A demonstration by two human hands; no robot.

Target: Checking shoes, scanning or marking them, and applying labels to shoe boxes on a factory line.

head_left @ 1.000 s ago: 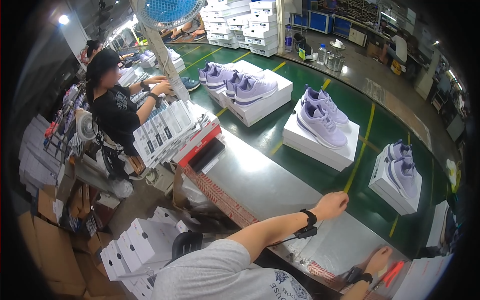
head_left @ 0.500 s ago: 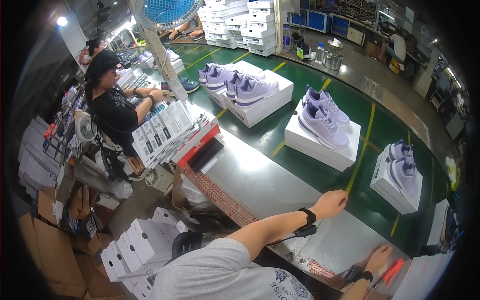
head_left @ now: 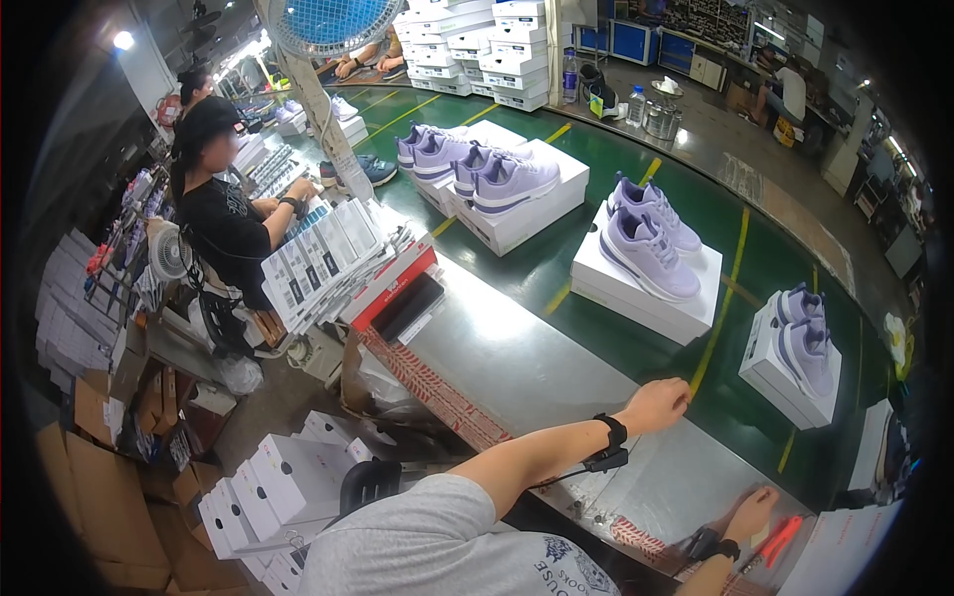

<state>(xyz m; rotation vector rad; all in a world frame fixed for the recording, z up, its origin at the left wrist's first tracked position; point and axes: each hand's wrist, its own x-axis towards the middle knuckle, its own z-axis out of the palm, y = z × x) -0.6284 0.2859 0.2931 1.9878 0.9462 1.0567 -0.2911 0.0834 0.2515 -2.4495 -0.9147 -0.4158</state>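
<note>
The left hand point(head_left: 658, 402) reaches out over the grey steel bench point(head_left: 517, 368), loosely curled at the edge of the green conveyor belt point(head_left: 556, 268). It holds nothing that shows, and its fingers point toward 1 o'clock. A black wristband point(head_left: 611, 430) sits on that forearm. The nearest thing to it is a white shoebox point(head_left: 636, 293) at about 12 o'clock, with a pair of lilac sneakers point(head_left: 648, 238) standing on top, well apart from the fingers.

The right hand point(head_left: 752, 512) lies low at 5 o'clock of the left one, fingers bent on the bench by its near edge; whether it pinches anything cannot be told. Just beside it, at its 3 o'clock, lies a red-handled tool point(head_left: 778, 539), seemingly not touched.

At 2 o'clock from the left hand another white box point(head_left: 773, 370) carries a second lilac pair point(head_left: 807, 343). Farther up the belt, at 11 o'clock, a wider white box point(head_left: 522, 214) bears more lilac sneakers point(head_left: 502, 179).

At 9 o'clock a seated co-worker in a black shirt point(head_left: 229, 228) works beside a fanned stack of flat printed cartons point(head_left: 323, 258). Stacked white shoeboxes point(head_left: 263, 487) stand on the floor at 8 o'clock, and a blue fan point(head_left: 323, 22) hangs at the upper edge.
</note>
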